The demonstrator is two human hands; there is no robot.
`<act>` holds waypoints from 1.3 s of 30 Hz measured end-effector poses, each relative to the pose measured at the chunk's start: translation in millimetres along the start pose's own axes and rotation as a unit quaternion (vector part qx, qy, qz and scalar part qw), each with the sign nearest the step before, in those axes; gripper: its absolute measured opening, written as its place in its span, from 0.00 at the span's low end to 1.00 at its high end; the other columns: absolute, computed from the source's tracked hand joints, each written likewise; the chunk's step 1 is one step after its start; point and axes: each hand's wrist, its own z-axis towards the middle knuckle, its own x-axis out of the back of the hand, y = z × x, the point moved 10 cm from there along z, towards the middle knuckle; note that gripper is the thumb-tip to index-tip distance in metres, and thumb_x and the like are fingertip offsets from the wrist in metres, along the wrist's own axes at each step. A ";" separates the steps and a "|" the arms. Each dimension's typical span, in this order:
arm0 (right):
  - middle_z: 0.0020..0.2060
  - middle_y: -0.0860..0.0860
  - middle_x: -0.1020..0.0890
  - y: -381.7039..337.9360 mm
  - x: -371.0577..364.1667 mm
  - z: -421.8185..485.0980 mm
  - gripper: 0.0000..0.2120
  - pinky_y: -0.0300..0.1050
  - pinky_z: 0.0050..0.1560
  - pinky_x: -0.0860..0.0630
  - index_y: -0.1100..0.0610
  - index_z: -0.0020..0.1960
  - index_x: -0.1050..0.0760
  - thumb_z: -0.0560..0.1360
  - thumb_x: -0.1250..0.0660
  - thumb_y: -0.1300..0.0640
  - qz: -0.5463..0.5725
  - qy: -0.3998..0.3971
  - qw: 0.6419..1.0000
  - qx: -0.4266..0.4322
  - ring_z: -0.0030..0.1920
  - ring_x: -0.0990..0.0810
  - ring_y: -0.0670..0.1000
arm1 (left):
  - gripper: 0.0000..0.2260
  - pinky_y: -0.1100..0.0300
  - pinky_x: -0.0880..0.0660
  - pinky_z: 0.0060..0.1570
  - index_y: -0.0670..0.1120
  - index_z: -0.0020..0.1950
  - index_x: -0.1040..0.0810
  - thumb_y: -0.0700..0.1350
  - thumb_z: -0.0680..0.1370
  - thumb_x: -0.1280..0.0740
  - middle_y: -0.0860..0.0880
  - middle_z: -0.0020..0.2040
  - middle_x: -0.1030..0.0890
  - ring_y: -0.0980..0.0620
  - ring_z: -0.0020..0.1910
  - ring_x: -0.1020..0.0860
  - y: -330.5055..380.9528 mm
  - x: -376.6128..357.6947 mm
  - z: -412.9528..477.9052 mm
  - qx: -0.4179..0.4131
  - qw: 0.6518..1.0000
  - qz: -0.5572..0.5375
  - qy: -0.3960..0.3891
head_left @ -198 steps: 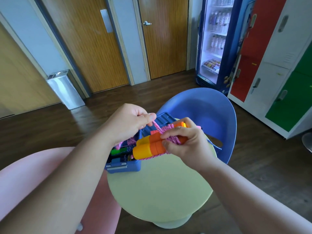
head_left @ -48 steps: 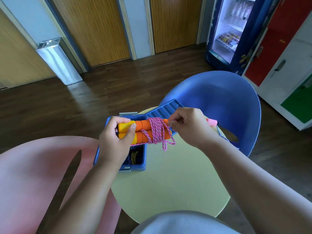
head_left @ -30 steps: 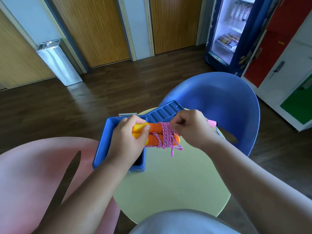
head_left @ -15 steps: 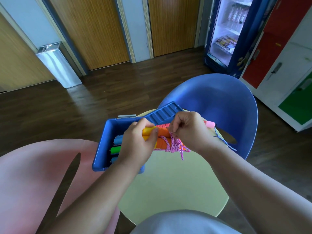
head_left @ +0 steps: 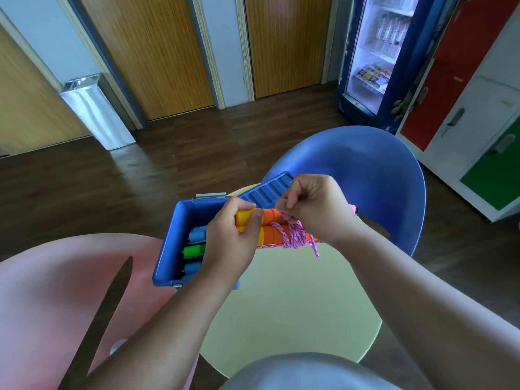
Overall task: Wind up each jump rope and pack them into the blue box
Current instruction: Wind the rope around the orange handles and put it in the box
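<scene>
My left hand (head_left: 230,243) grips the yellow ends of a jump rope's two orange handles (head_left: 271,228), held side by side above the table. Pink cord (head_left: 295,237) is wound around the handles, and a short loose end hangs down at the right. My right hand (head_left: 315,206) pinches the cord at the top of the handles. Just behind and left, the open blue box (head_left: 174,237) sits on the table edge, its lid (head_left: 267,190) tipped back. Inside lie blue (head_left: 197,233) and green (head_left: 194,250) handles of other ropes.
A round pale-green table (head_left: 295,305) is below my hands. A blue chair (head_left: 365,175) stands behind it and a pink chair (head_left: 56,291) at the left. A pink handle end (head_left: 351,208) peeks out behind my right wrist. Doors, a drinks fridge and lockers line the room.
Over the last second my hands stayed above the table beside the box. The right hand's fingers shifted up to the cord at the top of the handles. The loose end hangs shorter.
</scene>
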 end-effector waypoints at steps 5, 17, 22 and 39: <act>0.35 0.47 0.14 9.4 -13.7 8.0 0.11 0.49 0.41 0.18 0.49 0.41 0.20 0.68 0.18 0.56 -0.144 -0.071 0.986 -0.040 0.37 0.15 0.48 | 0.02 0.64 0.23 0.41 0.56 0.50 0.22 0.50 0.80 0.30 0.58 0.44 0.18 0.63 0.44 0.20 -9.4 1.6 4.0 0.027 1.000 -0.006 0.014; 0.46 0.50 0.19 78.3 21.8 -9.5 0.09 0.52 0.46 0.16 0.56 0.57 0.23 0.83 0.36 0.51 0.036 0.009 0.976 -0.215 0.47 0.17 0.51 | 0.03 0.41 0.18 0.51 0.56 0.51 0.19 0.53 0.79 0.29 0.56 0.49 0.17 0.49 0.50 0.17 -36.0 16.8 5.9 0.092 0.991 -0.091 0.040; 0.43 0.59 0.16 85.0 -5.9 -28.6 0.18 0.54 0.42 0.16 0.58 0.57 0.23 0.82 0.35 0.42 0.103 -0.025 0.956 -0.274 0.37 0.17 0.54 | 0.05 0.40 0.18 0.49 0.58 0.52 0.20 0.56 0.78 0.30 0.55 0.51 0.17 0.46 0.51 0.16 -30.5 6.7 -4.4 0.099 0.988 -0.120 0.011; 0.50 0.57 0.17 48.3 -17.8 -57.1 0.31 0.41 0.36 0.20 0.51 0.62 0.23 0.63 0.17 0.49 0.113 0.007 0.986 -0.123 0.41 0.16 0.49 | 0.02 0.45 0.16 0.35 0.54 0.52 0.21 0.50 0.81 0.29 0.46 0.51 0.17 0.43 0.43 0.16 -36.2 6.0 -35.2 0.177 0.951 -0.248 0.057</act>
